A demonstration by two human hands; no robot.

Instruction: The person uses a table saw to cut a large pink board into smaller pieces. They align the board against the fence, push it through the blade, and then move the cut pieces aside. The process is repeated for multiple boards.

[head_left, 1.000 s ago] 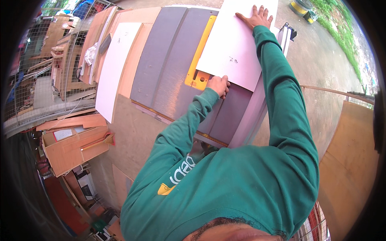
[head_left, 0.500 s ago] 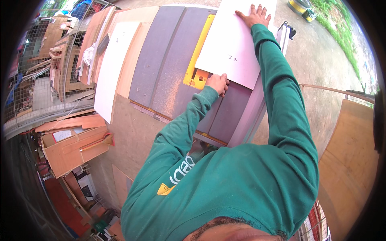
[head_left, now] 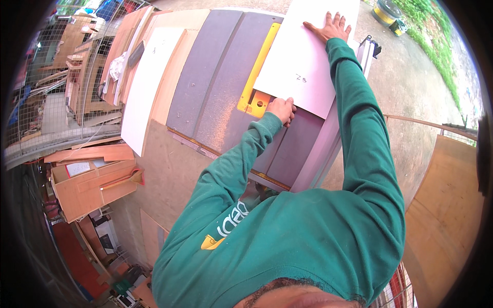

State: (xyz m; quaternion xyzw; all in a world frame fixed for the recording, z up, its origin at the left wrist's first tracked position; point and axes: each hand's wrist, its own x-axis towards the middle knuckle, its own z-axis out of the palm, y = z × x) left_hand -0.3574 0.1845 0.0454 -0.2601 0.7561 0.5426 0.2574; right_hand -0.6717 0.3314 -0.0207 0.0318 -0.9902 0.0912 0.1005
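A white board [head_left: 292, 61] with a small handwritten mark lies flat on the grey table [head_left: 197, 61] of a table saw. Its left side overlaps the long yellow throat plate [head_left: 251, 106], and its right side runs along the metal fence [head_left: 321, 141]. My left hand [head_left: 283, 111] is closed at the board's near edge, thumb on top; its curled fingers are partly hidden. Farther off, my right hand [head_left: 331, 27] lies flat on the board's upper right part, fingers spread. No blade can be made out beside the board.
Left of the saw lean a white panel [head_left: 151, 92] and brown boards [head_left: 120, 56]. A wooden box [head_left: 97, 185] with offcuts stands at lower left, near a wire mesh fence [head_left: 51, 87]. A large plywood sheet [head_left: 444, 205] is at right; a dark round container [head_left: 385, 13] sits at far right.
The whole view has shifted slightly. Both hands keep their places on the board, and no clear movement of the board over the saw table shows.
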